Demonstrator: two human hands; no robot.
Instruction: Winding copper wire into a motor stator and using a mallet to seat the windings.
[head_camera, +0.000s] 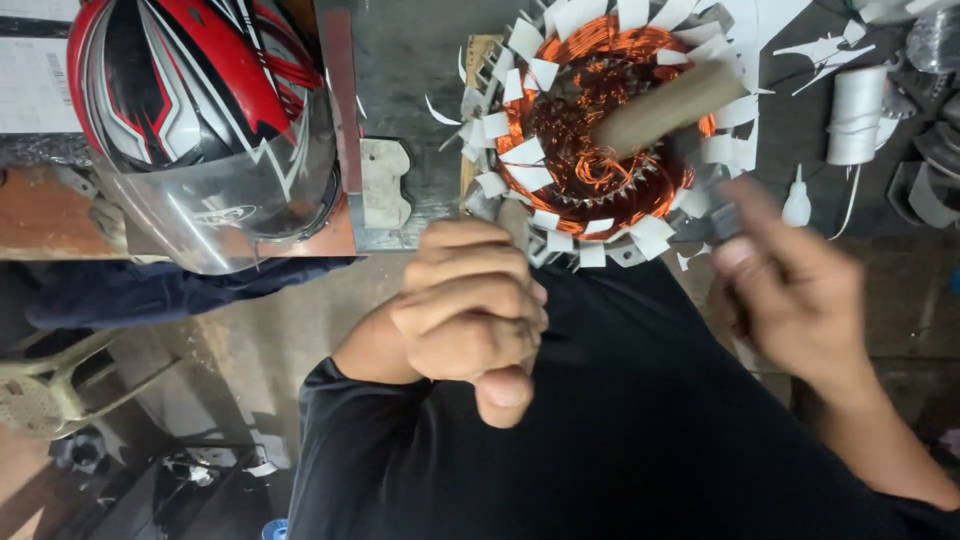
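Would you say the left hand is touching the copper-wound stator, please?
Touching: the head view shows the left hand gripping a tab that meets the copper-wound stator at its near rim.

Hands: two, the left hand (468, 318) and the right hand (790, 290)
Copper coils: one (590, 150)
Wooden handles: one (670, 105)
Helmets: one (200, 120)
Thread spools: one (856, 115)
Small white bottles: one (796, 205)

The coil (590, 130) is shiny orange copper wire with white paper strips (520, 150) poking out. The blurry stick (670, 105) looks like dull wood. The helmet (200, 120) is glossy plastic.
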